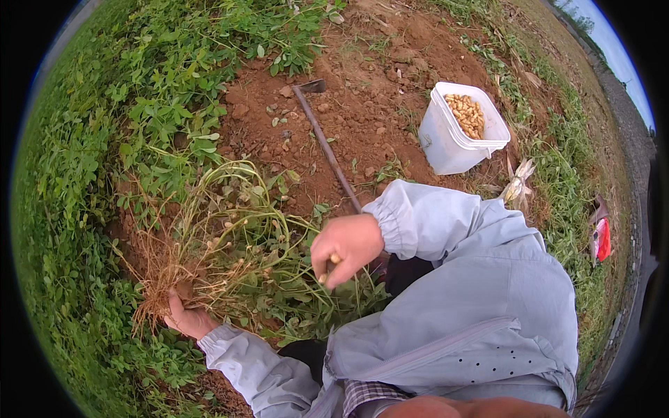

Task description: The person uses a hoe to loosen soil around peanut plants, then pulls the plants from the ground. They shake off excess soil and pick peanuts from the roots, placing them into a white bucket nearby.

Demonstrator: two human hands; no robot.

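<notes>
My left hand [189, 317] grips an uprooted peanut plant [230, 237] by its base, with the reddish roots fanned out beyond my fingers. Its stems and leaves spread over the ground to the right, and several small pods hang among them. Held above those stems, my right hand [345, 251] is curled around picked peanuts [334, 258]; parts of the pods show between the fingers and thumb. A white plastic bucket [444, 151] stands at the upper right with a heap of peanuts [465, 115] in it.
A long-handled hoe [326, 146] lies on the reddish soil [366, 120], its lower handle hidden behind my right arm. Leafy green plants [157, 104] grow densely on the left. Pale dry husks [517, 183] lie near the bucket, and a red-and-white packet [601, 240] lies farther right.
</notes>
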